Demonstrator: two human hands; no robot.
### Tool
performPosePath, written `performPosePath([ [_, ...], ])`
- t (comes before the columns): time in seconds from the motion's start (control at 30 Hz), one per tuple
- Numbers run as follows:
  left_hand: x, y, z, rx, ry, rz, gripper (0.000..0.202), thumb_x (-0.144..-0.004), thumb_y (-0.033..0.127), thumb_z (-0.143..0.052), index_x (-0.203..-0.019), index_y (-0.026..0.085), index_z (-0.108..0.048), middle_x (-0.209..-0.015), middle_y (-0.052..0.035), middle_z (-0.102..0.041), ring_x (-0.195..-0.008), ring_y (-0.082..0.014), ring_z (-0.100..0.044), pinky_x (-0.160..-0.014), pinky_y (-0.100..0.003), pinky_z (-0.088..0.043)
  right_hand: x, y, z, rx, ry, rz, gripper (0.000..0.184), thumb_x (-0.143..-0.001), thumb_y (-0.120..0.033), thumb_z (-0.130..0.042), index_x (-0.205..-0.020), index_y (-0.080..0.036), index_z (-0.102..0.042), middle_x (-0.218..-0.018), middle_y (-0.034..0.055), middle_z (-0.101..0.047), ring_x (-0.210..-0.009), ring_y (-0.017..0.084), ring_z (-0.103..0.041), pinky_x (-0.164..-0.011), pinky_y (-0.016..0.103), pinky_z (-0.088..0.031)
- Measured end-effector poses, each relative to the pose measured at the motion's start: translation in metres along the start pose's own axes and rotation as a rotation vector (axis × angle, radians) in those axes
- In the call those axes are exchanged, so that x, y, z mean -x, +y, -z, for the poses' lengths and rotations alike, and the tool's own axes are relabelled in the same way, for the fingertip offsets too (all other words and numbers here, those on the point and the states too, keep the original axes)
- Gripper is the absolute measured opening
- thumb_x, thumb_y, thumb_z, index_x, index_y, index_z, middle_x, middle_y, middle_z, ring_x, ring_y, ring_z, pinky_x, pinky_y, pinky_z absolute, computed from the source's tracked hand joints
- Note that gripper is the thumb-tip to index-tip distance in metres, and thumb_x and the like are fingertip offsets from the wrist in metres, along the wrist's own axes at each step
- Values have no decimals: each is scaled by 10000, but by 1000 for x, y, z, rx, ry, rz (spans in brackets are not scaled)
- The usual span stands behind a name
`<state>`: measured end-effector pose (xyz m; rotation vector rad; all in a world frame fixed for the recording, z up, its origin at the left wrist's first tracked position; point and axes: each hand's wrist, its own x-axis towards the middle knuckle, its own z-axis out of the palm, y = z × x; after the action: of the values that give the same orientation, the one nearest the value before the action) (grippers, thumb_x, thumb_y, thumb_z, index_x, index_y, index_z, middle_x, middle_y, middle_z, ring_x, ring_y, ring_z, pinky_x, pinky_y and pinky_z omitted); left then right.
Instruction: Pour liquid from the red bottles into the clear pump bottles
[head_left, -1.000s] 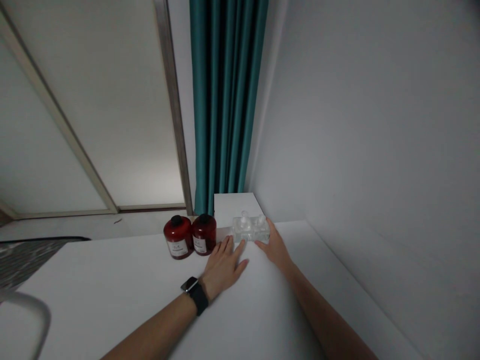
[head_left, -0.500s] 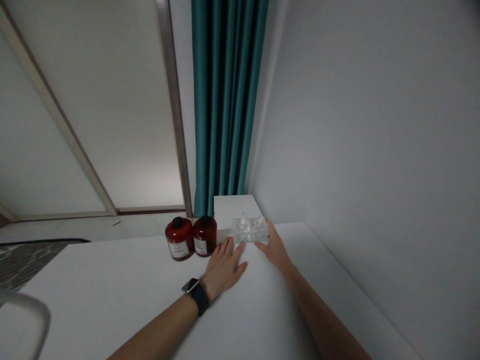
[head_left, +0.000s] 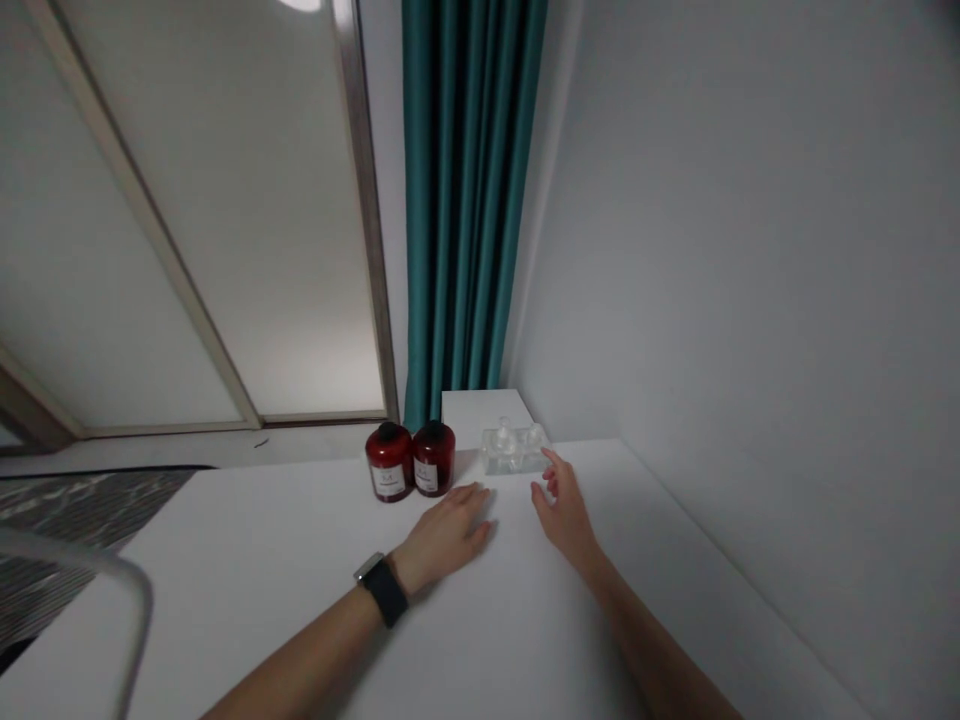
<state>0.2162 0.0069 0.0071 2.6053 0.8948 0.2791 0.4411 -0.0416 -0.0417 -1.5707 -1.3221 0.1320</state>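
My left hand [head_left: 448, 532], a dark-strapped watch [head_left: 384, 588] on its wrist, is palm down over the white table with its fingers stretched out and nothing held. Just beyond it two dark red bottles [head_left: 390, 462] with black tops and white labels stand side by side. My right hand [head_left: 564, 508] has its thumb and fingers apart, close to the right end of a clear block-like piece [head_left: 513, 452]. Two rounded clear knobs stick up from that piece; whether they are stoppers I cannot tell. No grip on it shows.
A white box-like surface [head_left: 480, 410] stands behind the clear piece, at the table's [head_left: 480, 640] far edge. The grey wall [head_left: 750, 300] runs along the right side. A green curtain [head_left: 472, 200] hangs behind. At the lower left is a curved grey tube [head_left: 139, 590].
My right hand has come off the clear piece and drawn back toward me. My left hand has pulled back slightly from the bottles and the clear piece. The whole view has shifted.
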Motion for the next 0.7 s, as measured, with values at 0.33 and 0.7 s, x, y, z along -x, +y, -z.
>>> performPosePath([
  [0.33, 65, -41, 44, -52, 15, 17, 177, -893, 250, -512, -921, 233, -686, -980, -28, -741, -971, -220, -689, -879, -310, -521, 18, -41, -72, -174, -275, 10, 493, -858, -216, -481, -1349, -251, -483, -1185, 103, -655, -987, 211, -666, -774, 345, -576],
  [0.7, 80, -127, 54, -120, 256, 356, 709, -798, 332, -678, -1415, 174, -367, -1314, -157, -619, -1251, -327, -538, -1005, -444, -433, -5, -46, -123, 20, -311, -50, 1013, -644, -231, -766, -1521, -234, -260, -1222, 109, -644, -1135, 339, -570, -964, 515, -470],
])
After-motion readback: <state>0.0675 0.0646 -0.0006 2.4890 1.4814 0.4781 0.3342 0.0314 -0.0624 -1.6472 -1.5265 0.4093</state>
